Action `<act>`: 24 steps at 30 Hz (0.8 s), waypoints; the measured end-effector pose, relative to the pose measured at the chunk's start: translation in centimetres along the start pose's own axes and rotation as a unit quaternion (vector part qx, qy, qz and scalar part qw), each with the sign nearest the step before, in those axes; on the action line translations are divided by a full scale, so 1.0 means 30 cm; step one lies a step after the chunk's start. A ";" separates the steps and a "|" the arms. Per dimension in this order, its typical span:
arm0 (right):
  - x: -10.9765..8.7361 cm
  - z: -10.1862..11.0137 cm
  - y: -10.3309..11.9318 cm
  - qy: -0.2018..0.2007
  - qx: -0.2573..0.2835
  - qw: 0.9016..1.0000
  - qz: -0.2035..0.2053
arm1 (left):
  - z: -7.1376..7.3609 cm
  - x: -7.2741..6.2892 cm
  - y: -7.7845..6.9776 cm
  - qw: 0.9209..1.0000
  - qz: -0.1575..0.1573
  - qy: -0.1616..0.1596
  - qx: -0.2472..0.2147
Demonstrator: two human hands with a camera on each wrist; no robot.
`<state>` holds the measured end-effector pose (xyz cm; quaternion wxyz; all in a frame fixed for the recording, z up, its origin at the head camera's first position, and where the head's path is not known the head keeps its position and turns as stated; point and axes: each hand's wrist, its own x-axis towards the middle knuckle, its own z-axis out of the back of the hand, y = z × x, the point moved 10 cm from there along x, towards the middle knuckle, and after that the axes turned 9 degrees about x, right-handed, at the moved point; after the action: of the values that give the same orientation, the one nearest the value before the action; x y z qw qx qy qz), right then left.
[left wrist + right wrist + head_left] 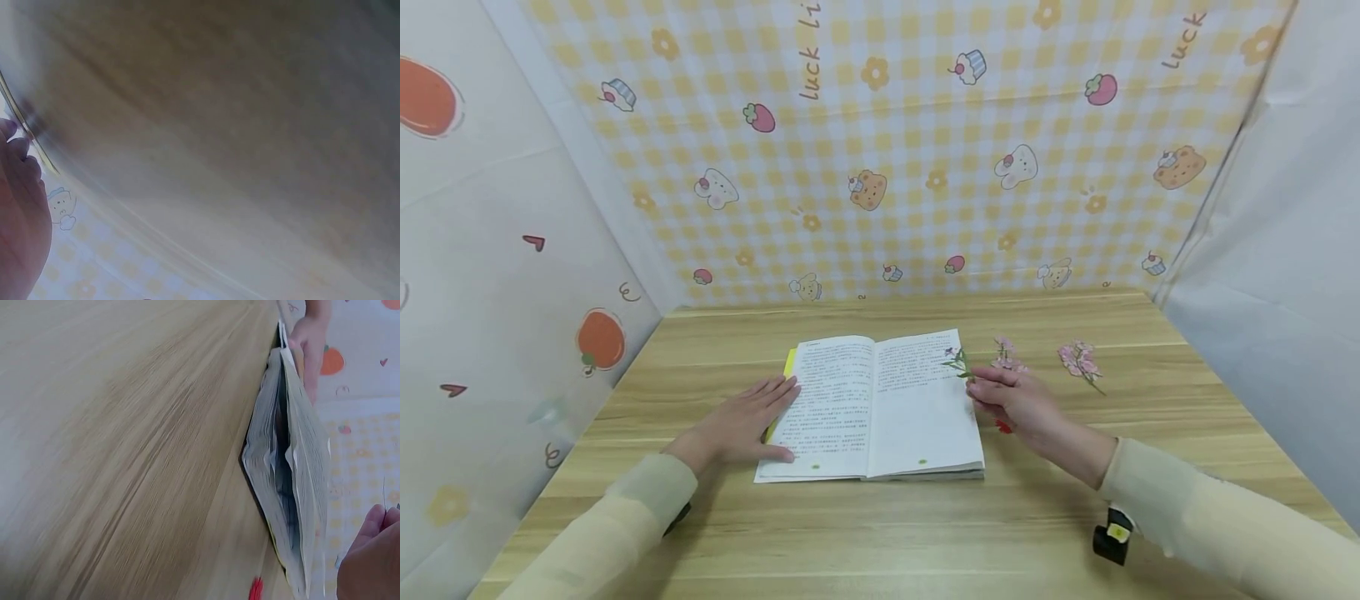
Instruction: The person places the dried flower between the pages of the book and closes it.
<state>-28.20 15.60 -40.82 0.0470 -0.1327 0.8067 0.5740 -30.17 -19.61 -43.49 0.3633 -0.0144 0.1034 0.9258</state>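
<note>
The left hand (737, 427) lies with fingers extended over the left edge of the open book (928, 421), which spreads between both hands. The right hand (1018, 407) pinches a leafy sprig (957, 362) at the book's right edge; a red flower (1003, 426) lies just below that hand, a pink flower sprig (1078, 360) farther to its right. Beyond the hands, the checked backdrop (917, 137) reads "luck"; the page print is too small to read.

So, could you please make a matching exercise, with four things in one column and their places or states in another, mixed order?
1. book
2. leafy sprig
3. rightmost pink sprig
4. left grip

A. lying on the table
B. at the book's left edge
C. opened, text side up
D. pinched in the right grip

Pairs: 1-C, 2-D, 3-A, 4-B
</note>
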 end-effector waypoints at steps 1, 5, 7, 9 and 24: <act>0.007 -0.016 -0.007 0.003 0.000 1.000 0.000 | 0.000 -0.001 0.000 1.000 0.000 -0.001 0.000; 0.031 -0.073 -0.043 0.011 -0.002 1.000 -0.005 | -0.004 -0.003 0.002 1.000 0.001 -0.006 0.001; 0.043 -0.096 -0.061 0.009 0.001 1.000 -0.003 | -0.001 -0.003 0.000 1.000 -0.002 -0.015 0.001; 0.053 -0.112 -0.077 0.000 0.001 1.000 -0.003 | 0.002 -0.002 -0.003 1.000 -0.003 -0.016 -0.001; 0.132 -0.202 -0.150 -0.035 -0.054 0.998 -0.011 | 0.001 -0.001 -0.001 1.000 0.008 0.006 -0.012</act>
<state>-30.35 7.91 -43.79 0.0741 -0.1232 0.7709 0.6205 -30.13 -19.58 -43.47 0.3548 -0.0237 0.0948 0.9298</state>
